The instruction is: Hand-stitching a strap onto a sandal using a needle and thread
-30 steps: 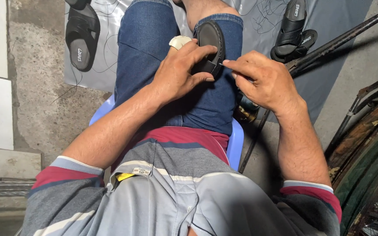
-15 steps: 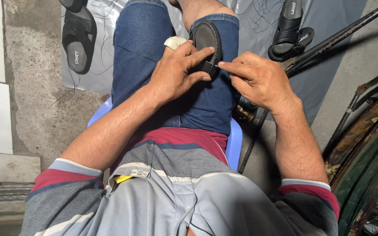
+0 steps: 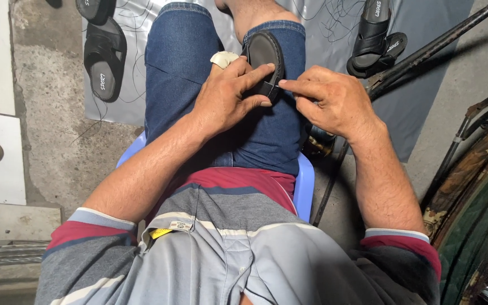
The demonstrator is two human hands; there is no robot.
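Black sandal | left hand still grips; right hand seemingly pinching unchanged

The sole held on the lap is black. The jeans are dark blue with pale stitching. The shirt is grey with maroon, navy and cream stripes. The stool is pale blue. Black sandals lie far left on a grey sheet, another black pair far right.
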